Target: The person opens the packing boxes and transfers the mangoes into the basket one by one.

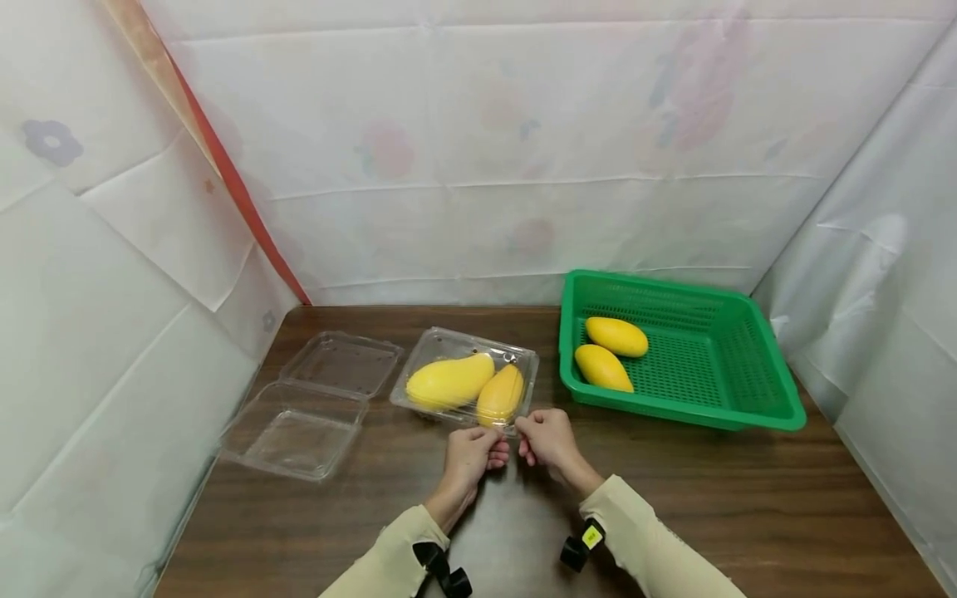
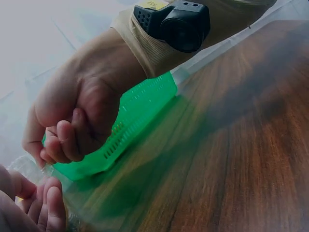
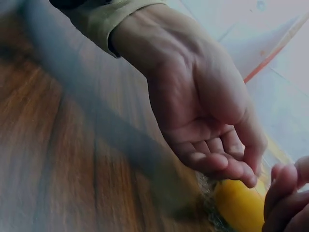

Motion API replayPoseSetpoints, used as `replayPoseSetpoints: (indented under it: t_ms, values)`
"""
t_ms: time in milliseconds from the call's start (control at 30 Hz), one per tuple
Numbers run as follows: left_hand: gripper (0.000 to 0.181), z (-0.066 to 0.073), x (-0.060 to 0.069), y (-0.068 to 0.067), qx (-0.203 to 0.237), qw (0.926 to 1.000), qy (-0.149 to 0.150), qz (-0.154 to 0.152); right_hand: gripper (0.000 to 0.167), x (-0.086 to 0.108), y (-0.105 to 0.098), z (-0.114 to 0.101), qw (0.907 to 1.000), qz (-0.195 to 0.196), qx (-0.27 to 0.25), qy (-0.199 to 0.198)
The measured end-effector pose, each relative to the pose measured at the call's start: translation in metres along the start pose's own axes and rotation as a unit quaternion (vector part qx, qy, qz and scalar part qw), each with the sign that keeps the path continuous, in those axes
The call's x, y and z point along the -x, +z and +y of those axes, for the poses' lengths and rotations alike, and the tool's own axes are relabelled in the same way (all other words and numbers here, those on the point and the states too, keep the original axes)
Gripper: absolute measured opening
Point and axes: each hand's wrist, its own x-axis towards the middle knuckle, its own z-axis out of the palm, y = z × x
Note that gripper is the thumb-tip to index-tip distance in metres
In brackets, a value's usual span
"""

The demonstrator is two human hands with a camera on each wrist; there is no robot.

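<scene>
A clear plastic clamshell box [image 1: 527,359] lies closed on the table, with a large yellow mango [image 1: 450,382] and a smaller one [image 1: 500,395] inside. My left hand [image 1: 468,458] pinches its front edge near the right corner, thumb and forefinger together. Just beside it, my right hand [image 1: 552,440] pinches the same edge at the corner, its other fingers curled. In the left wrist view, the right hand [image 2: 79,113] hides much of the edge. The right wrist view has the left hand [image 3: 198,101] over the rim, the smaller mango [image 3: 239,205] showing below.
To the left, an opened clear clamshell box [image 1: 305,432] lies on the brown wooden table [image 1: 516,531]. A green plastic basket [image 1: 688,413] stands at the back right, holding two yellow mangoes [image 1: 616,336] at its left end. White printed sheets [image 1: 478,149] enclose the back and sides.
</scene>
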Motion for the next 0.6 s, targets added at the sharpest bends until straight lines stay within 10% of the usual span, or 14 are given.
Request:
replayPoseSetpoints:
  t_ms: [333,600]
  values:
    - [0.022,-0.003,0.001,0.006,-0.029,0.9992,0.026,0.008,0.028,0.014,-0.001,-0.016,0.9973,0.058,-0.037,-0.023]
    - [0.026,-0.001,-0.005,0.0,-0.033,0.9993,0.005,0.014,0.031,0.013,-0.002,-0.027,0.9988,0.017,-0.006,-0.047]
